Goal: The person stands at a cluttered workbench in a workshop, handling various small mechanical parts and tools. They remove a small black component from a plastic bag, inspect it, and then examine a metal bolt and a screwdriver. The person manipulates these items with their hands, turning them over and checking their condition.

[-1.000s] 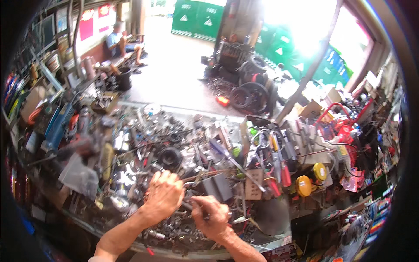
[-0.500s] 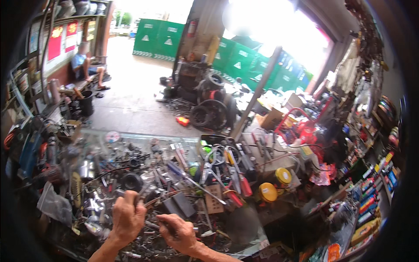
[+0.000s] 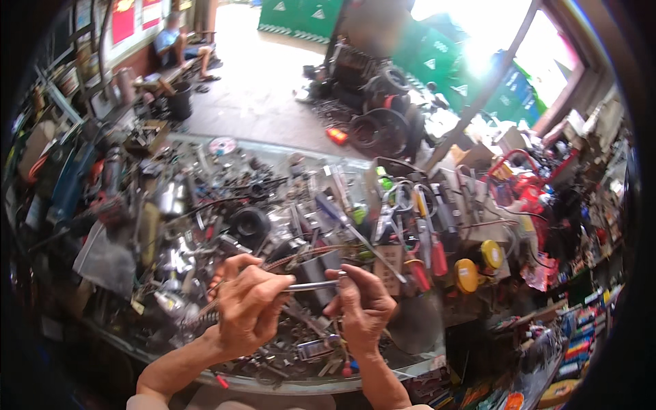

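Both of my hands are raised over a cluttered glass-topped counter (image 3: 321,384), with a slim shiny metal rod (image 3: 312,285) held level between them. My left hand (image 3: 251,301) pinches its left end between thumb and forefinger. At the other end, my right hand (image 3: 362,304) has thumb and fingers closed around the tip, where a small bright metal bit shows. Beneath the hands lie loose metal parts and a dark grey block (image 3: 312,272). A black round rubber-like part (image 3: 249,224) rests just beyond my left hand. Past my right hand lies a long screwdriver (image 3: 352,225).
A bin (image 3: 374,176) holds scissors and red-handled tools (image 3: 439,258). Two yellow-lidded jars (image 3: 467,275) stand to the right. At left is a clear plastic bag (image 3: 104,260). Beyond the counter, tyres (image 3: 393,130) are piled, and a person (image 3: 171,44) sits on a bench.
My hands have risen from the parts, and the metal rod now stretches plainly between them. The view has tilted down and swung left, so the counter appears higher and further right.
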Motion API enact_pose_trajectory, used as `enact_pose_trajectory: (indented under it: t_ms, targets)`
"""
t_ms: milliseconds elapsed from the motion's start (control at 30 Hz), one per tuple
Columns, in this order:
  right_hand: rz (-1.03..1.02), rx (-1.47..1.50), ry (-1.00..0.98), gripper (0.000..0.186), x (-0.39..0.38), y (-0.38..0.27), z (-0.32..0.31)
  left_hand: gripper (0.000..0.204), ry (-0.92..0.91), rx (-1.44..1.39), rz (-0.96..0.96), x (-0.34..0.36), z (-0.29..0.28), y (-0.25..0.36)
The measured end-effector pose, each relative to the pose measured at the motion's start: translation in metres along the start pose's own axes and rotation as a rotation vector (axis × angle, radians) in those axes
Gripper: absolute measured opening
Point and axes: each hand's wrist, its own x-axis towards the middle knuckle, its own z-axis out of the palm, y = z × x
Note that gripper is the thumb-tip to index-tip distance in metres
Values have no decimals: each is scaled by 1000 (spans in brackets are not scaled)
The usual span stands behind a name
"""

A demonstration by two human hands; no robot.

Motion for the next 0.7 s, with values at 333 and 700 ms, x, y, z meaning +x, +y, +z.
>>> enact_pose_trajectory:
  t_ms: [333,700]
  targets:
    - [64,57,-100,23,-10,-9,0,26,-49,-95,-124,-13,11,-4]
    - [52,65,-170,28,-8,-12,-4,22,-50,-93,-219,-13,12,-5]
